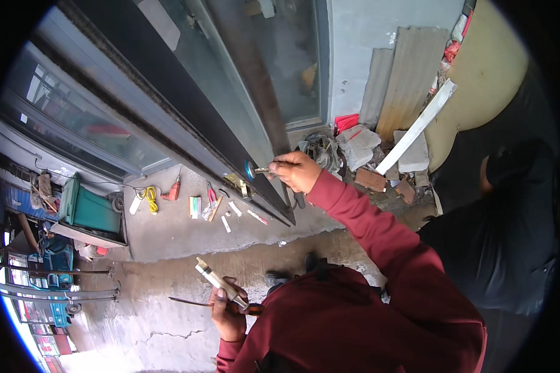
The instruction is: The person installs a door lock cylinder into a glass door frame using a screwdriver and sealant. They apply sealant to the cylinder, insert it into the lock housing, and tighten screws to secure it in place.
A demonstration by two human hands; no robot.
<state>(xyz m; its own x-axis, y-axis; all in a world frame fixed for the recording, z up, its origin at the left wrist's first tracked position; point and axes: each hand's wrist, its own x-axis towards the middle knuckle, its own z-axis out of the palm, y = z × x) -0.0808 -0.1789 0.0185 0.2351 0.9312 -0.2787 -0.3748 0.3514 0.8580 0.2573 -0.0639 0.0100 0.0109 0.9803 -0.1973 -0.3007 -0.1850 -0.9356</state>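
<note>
My right hand [297, 171] is closed at the edge of a dark grey framed door [199, 124], pinching a short metal piece [262, 170] with a blue disc [250, 170] at its end. The disc lies against the door edge; the piece's exact kind is unclear. Just beside it, a brass-coloured fitting [236, 182] sits on the door. Lower down, my left hand [229, 314] is closed around a silver tube-shaped piece [215, 278] with a cream tip. The same hand holds a screwdriver [190, 302], its thin shaft pointing left and its orange-and-black handle by my sleeve.
On the concrete beyond the door lie a red drill [173, 188], a yellow cord [150, 199], red-handled pliers [211, 193] and a small box [195, 207]. Rubble [371, 179] and a white plank [417, 127] lean by the wall. Someone in dark clothing [498, 236] is close at right.
</note>
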